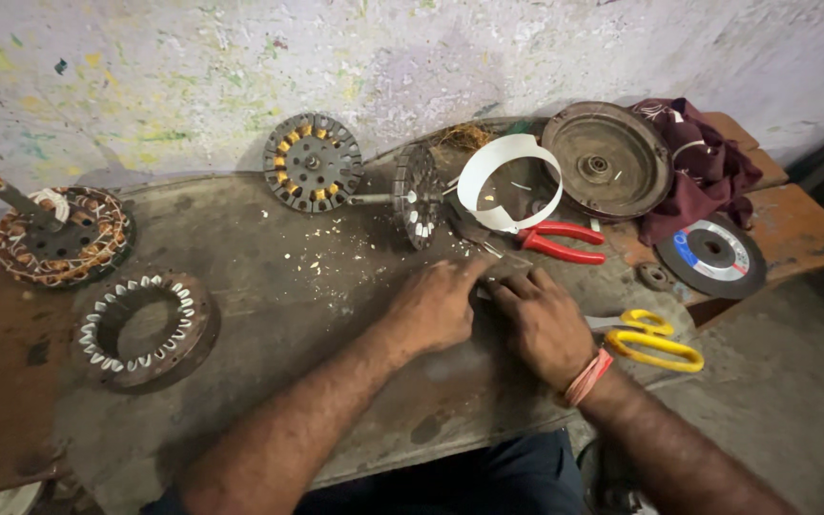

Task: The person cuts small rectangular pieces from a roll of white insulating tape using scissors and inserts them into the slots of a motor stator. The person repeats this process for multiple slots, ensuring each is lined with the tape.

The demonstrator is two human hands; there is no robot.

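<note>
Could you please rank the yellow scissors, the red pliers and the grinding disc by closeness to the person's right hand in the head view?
From the right hand:
1. Yellow scissors, just to its right.
2. Red pliers, beyond it.
3. Grinding disc, far right.

place: repair workshop, probably motors | signs: stator cores (312,162) — pliers (557,240) — grinding disc (712,256) on stained workbench (269,277)

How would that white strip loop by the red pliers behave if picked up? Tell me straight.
The white strip loop looks thin and open-ended, so it would probably weigh very little and flex or spring out of shape under a squeeze. It stands on its edge beside the red-handled pliers, so a light push might slide or tip it.
</note>
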